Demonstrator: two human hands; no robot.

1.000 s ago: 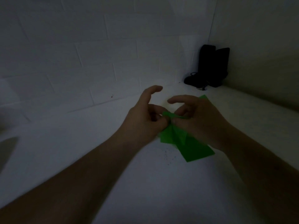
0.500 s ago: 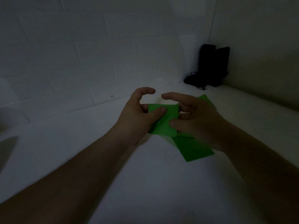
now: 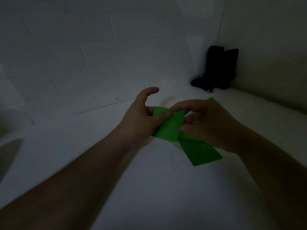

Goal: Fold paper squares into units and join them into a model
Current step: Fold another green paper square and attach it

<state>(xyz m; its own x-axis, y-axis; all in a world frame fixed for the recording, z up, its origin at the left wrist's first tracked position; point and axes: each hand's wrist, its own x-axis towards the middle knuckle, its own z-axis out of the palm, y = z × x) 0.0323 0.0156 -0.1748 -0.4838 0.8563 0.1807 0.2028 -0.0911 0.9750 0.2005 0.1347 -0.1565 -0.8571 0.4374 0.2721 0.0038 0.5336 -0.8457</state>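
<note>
Item: green paper piece (image 3: 169, 125), folded, held up at the centre of your view; your left hand (image 3: 141, 120) pinches its 9 o'clock edge, thumb on the front face, index finger lifted clear; your right hand (image 3: 207, 123) grips its 3 o'clock edge with curled fingers.
Item: second green paper piece (image 3: 201, 153), lying flat on the white bench (image 3: 149, 188) at 5 o'clock of the held piece, partly under your right hand; a green corner shows at 1 o'clock beyond that hand.
Item: dark objects (image 3: 217, 67), standing in the far corner at 1 o'clock; too dim to identify.
Item: white tiled wall (image 3: 83, 55), behind the bench.
</note>
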